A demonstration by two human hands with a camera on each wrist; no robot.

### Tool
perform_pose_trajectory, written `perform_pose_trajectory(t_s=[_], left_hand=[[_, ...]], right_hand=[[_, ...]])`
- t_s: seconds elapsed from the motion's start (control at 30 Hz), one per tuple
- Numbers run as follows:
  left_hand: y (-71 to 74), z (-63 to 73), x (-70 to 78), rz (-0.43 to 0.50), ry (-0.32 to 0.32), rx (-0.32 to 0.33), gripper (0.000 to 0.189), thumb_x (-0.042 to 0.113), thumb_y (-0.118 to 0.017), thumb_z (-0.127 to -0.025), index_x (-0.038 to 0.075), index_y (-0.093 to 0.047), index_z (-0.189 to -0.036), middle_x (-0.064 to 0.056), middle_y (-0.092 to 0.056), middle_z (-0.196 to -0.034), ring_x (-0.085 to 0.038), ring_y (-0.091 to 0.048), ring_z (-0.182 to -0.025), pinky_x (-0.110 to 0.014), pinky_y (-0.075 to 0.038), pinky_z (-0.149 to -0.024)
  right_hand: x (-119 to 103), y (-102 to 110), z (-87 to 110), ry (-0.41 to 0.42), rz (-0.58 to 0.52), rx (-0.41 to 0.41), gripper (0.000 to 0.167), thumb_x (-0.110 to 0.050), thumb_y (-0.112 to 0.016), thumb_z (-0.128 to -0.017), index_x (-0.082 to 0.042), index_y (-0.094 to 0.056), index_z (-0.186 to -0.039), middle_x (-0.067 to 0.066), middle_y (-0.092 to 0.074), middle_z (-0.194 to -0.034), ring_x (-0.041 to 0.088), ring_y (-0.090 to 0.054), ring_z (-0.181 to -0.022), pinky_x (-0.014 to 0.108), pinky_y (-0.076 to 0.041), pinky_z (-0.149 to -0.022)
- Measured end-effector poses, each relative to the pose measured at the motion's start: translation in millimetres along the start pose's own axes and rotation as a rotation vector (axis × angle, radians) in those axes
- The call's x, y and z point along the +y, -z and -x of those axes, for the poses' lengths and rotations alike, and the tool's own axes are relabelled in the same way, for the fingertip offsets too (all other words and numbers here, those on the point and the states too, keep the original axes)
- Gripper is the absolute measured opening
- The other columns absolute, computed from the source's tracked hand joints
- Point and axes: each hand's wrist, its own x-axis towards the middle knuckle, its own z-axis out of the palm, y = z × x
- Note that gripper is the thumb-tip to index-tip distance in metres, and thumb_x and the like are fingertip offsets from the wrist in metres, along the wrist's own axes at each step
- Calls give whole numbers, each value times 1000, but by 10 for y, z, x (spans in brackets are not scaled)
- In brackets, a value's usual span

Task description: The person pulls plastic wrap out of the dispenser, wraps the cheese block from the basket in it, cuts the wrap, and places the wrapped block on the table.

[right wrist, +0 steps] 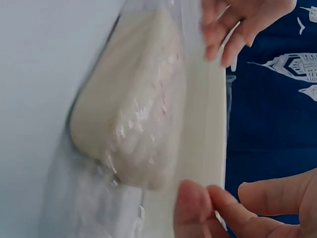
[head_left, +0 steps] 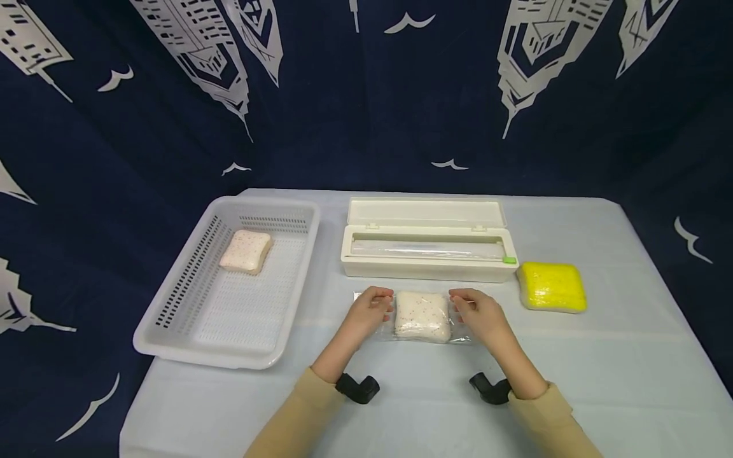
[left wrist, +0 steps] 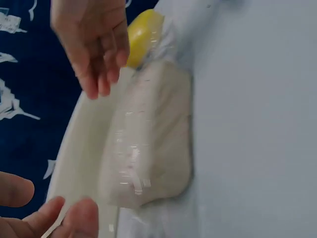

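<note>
A square, off-white speckled block [head_left: 422, 316], looking like a soft bread slice, lies on the table with clear plastic film [head_left: 460, 332] around it and spread out at both sides. Over the film's left end hovers my left hand [head_left: 369, 312], its fingers loosely bent and holding nothing. My right hand [head_left: 480, 313] is at the block's right side, thumb and fingers apart, also holding nothing. In the right wrist view the film [right wrist: 114, 208] lies flat below the right hand [right wrist: 247, 208]. Whether any fingertip touches the film cannot be told.
Behind the block stands a cream film dispenser [head_left: 429, 270], lid raised, with a green slider [head_left: 509, 260]. A yellow wrapped block [head_left: 552, 287] is to its right. On the left, a white perforated basket [head_left: 269, 356] holds another speckled block [head_left: 246, 251].
</note>
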Motion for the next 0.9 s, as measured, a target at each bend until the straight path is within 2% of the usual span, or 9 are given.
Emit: perform_pose_trajectory(t_s=[0.07, 0.13, 0.27, 0.43, 0.67, 0.9], left_hand=[[-59, -6, -36, -14, 17, -16, 31, 11, -48, -101, -6, -56, -126, -24, -60, -122, -37, -62, -111, -44, -55, -89], [-94, -10, -79, -38, 44, -19, 33, 12, -48, -101, -5, -55, -129, -24, -59, -125, -38, -62, -111, -46, -54, -88], [-135, -40, -167, 11, 115, -59, 36, 12, -48, -100, -5, -53, -132, -24, -58, -127, -33, -65, -106, -39, -57, -84], [-157, -81, -224, 84, 141, -99, 39, 13, -47, -101, -7, -50, -135, -23, -58, -127, -29, -65, -105, -35, -58, -83], [-189, -127, -219, 103, 169, -107, 40, 18, -45, -104, -6, -51, -135, -22, -62, -121, -27, -65, -103, -36, -59, -81], [-225, -140, -198, 116, 195, -88, 40, 19, -46, -103, -5, -51, -135, -20, -62, -119, -25, -63, -100, -37, -59, -79]], right_hand=[[15, -56, -30, -33, -84, -54, 38, -14, -45, -104, 10, -52, -132, 30, -64, -117, 34, -70, -95, 40, -59, -80], [55, -98, -43, -75, -131, -71, 40, -14, -44, -104, 12, -50, -134, 31, -63, -119, 34, -70, -97, 40, -59, -82], [152, -139, -53, -146, -195, -87, 41, -12, -42, -104, 14, -47, -135, 33, -58, -126, 37, -66, -106, 36, -59, -81], [224, -156, -68, -177, -232, -114, 43, -14, -41, -105, 13, -45, -137, 32, -53, -135, 38, -61, -114, 33, -59, -79], [228, -194, -69, -207, -273, -154, 47, -20, -40, -105, 12, -43, -139, 32, -51, -137, 40, -59, -120, 35, -59, -82], [230, -265, -74, -257, -290, -114, 49, -25, -41, -105, 9, -45, -139, 28, -55, -132, 33, -61, -113, 31, -59, -79]])
